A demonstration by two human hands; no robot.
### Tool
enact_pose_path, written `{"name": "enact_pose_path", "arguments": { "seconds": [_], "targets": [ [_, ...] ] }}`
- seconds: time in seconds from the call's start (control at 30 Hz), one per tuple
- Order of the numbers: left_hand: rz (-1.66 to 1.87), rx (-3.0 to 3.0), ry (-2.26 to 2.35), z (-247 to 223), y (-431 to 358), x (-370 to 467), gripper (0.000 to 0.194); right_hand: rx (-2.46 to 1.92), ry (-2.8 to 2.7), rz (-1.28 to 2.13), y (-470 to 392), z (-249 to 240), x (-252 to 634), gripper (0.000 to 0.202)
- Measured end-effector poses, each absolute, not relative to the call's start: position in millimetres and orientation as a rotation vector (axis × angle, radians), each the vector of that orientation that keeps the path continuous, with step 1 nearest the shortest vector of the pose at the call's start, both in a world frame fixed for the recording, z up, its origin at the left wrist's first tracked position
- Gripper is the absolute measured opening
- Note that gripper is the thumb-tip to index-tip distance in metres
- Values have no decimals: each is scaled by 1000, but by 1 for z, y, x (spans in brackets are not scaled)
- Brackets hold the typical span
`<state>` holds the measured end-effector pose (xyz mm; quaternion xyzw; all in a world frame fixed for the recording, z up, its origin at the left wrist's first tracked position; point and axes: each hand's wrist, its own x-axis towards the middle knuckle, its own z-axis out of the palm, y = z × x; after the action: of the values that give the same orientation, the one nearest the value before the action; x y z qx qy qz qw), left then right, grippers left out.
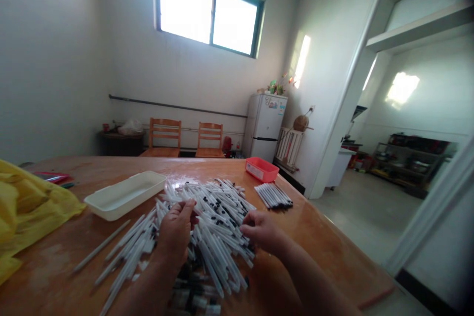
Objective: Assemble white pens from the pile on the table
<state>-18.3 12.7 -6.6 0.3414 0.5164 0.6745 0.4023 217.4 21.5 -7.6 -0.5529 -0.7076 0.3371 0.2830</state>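
Observation:
A large heap of pale pen barrels (218, 247) lies on the table, with small black pieces scattered through it. Over the heap's left part is my left hand (176, 229), thumb and fingertips pinched together; what they hold, if anything, is too small to make out. My right hand (262, 229) is at the heap's right edge with its fingers curled closed, and their contents are hidden. Beyond it, a neat row of pens with black ends (274, 196) lies side by side. More loose barrels (129, 247) are spread left of my left hand.
A cream plastic tray (107, 211) stands behind the heap on the left, and a red plastic basket (262, 170) near the table's far right edge. Yellow plastic bag (33, 207) covers the left side. Two wooden chairs (165, 134) and a fridge (264, 126) are beyond the wooden table (314, 256).

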Motion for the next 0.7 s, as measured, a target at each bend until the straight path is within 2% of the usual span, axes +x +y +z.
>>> {"name": "enact_pose_path", "arguments": {
  "seconds": [0.37, 0.53, 0.7],
  "targets": [
    [1720, 866, 1296, -3, 12, -21, 39, -1345, -1868, 762, 86, 7, 138, 14],
    [1704, 863, 1287, -2, 11, -19, 36, -1387, -1772, 640, 83, 11, 174, 20],
    [1693, 867, 1277, -2, 10, -16, 36, -1528, -1679, 587, 80, 6, 234, 15]
  ]
}}
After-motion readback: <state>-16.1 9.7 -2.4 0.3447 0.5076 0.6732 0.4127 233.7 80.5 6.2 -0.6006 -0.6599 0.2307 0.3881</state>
